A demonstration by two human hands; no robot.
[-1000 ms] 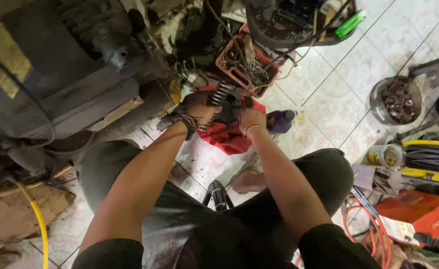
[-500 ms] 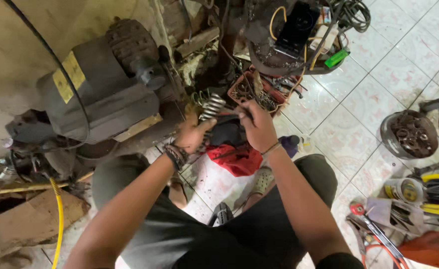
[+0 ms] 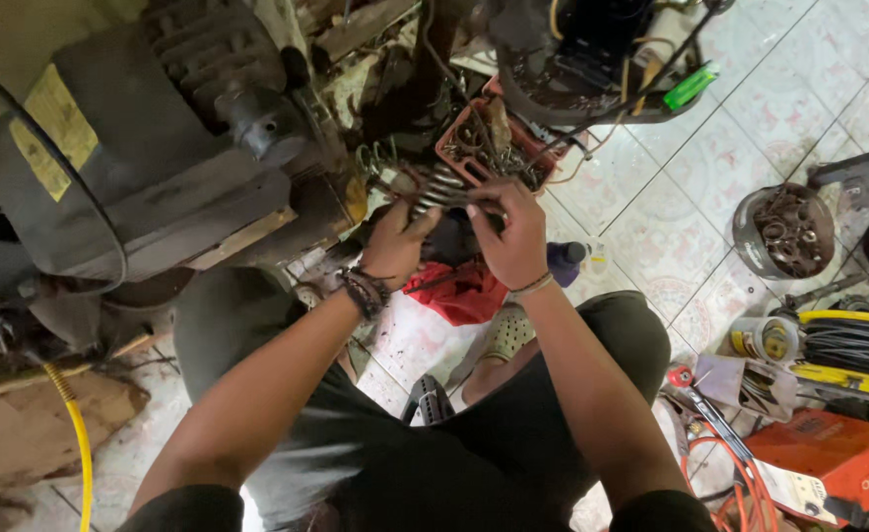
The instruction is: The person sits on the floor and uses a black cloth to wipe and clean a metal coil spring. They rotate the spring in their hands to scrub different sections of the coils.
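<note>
Both hands meet over a dark finned part with a coil spring (image 3: pixel 441 187), held above the tiled floor (image 3: pixel 691 197) between the knees. Left hand (image 3: pixel 395 241), wrist in dark bracelets, has its grip closed round the part's left end. Right hand (image 3: pixel 513 236) has its grip clamped on the right end, fingertips (image 3: pixel 484 209) pressing the top edge. Just below lies a red cloth (image 3: pixel 469 296). Behind the spring: a red tray (image 3: pixel 494 148) of rusty bits. Left: a large grey motor (image 3: pixel 159 148). Right: a round tin (image 3: pixel 784 232) of scrap, well apart.
</note>
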